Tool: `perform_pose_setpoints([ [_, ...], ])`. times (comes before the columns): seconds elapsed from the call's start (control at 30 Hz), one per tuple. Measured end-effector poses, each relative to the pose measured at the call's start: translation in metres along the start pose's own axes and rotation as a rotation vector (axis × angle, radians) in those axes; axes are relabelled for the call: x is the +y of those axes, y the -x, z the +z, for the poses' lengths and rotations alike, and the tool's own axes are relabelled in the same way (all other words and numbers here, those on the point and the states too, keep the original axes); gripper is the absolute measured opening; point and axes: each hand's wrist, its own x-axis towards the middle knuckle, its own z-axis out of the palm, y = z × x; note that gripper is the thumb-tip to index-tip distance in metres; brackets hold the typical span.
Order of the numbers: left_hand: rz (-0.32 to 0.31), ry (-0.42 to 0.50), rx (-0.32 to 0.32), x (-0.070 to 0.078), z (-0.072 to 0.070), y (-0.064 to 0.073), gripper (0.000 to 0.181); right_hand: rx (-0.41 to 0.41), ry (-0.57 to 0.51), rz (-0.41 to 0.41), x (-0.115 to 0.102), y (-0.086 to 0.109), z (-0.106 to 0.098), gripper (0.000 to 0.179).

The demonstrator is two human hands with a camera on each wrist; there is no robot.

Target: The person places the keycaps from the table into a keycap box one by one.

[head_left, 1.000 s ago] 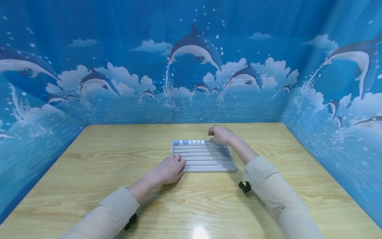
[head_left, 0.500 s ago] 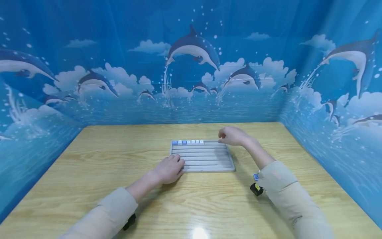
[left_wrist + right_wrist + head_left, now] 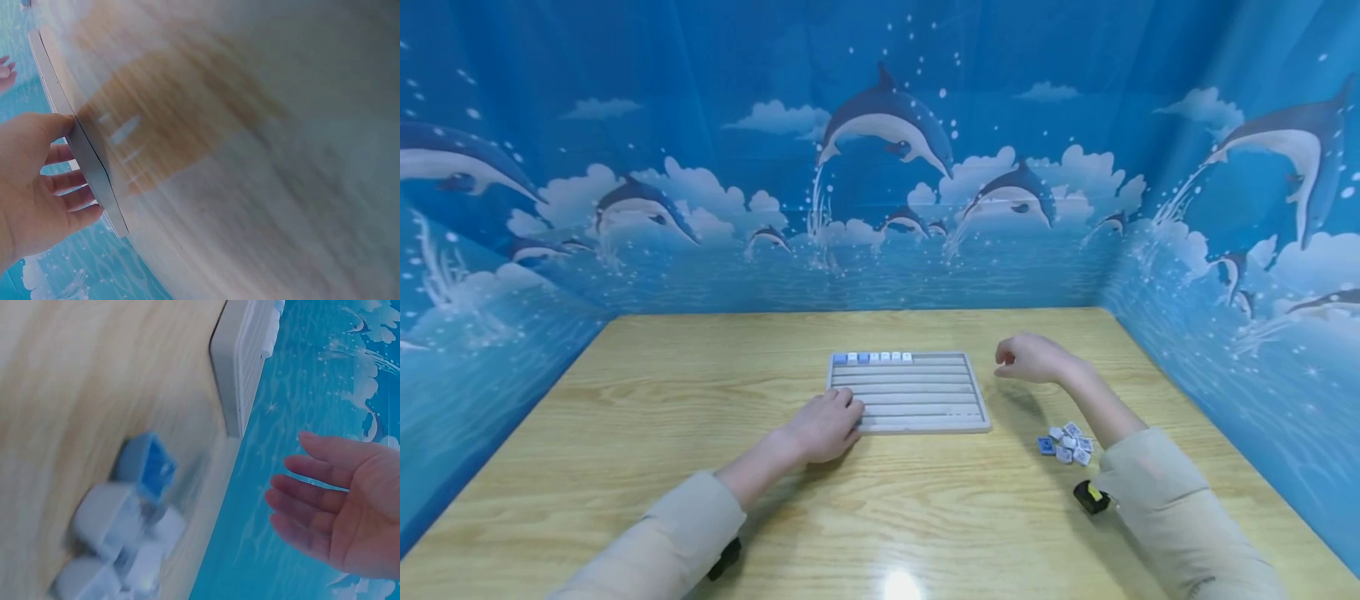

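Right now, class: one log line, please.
left hand: holding grey ridged rectangular tray; right hand: empty, raised; small blue and white keycaps: loose pile

Head view bright, evenly lit, white glare spot (image 3: 901,585) on worktop (image 3: 595,417) nr bottom edge, soft shadows by sleeves (image 3: 1180,500), L wrist view dimmer, hazy, grain smeared, R wrist view w/ foreground keycaps (image 3: 103,519) blurred, backdrop (image 3: 300,369) clearer.
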Motion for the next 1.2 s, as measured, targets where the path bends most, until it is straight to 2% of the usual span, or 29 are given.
perform_pose_setpoints([
  [0.13, -0.007, 0.005, 0.001, 0.000, 0.001, 0.000, 0.017, -0.051, 0.000, 0.002, 0.006, 0.011, 0.001, 0.027],
  [0.37, -0.005, 0.004, -0.006, 0.000, 0.001, 0.000, 0.018, -0.177, -0.008, 0.071, 0.013, 0.032, 0.006, 0.037],
  [0.5, -0.014, 0.003, -0.008, 0.001, 0.000, 0.000, 0.018, -0.225, 0.015, 0.086, 0.016, 0.040, 0.008, 0.032],
  [0.57, -0.016, 0.001, -0.008, 0.000, 0.000, 0.000, 0.018, -0.255, 0.003, 0.132, 0.015, 0.045, 0.008, 0.030],
  [0.7, -0.015, -0.002, -0.012, 0.000, 0.001, -0.001, 0.019, -0.307, -0.072, 0.275, 0.010, 0.054, 0.011, 0.030],
  [0.77, -0.016, 0.003, -0.014, 0.000, 0.002, -0.001, 0.019, -0.318, -0.113, 0.316, 0.009, 0.056, 0.013, 0.029],
  [0.93, -0.019, -0.004, -0.015, 0.000, 0.003, -0.001, 0.018, -0.313, -0.153, 0.298, 0.010, 0.055, 0.019, 0.022],
  [1.2, -0.021, -0.003, -0.016, 0.000, 0.004, -0.002, 0.018, -0.283, -0.087, 0.225, 0.012, 0.053, 0.026, 0.015],
])
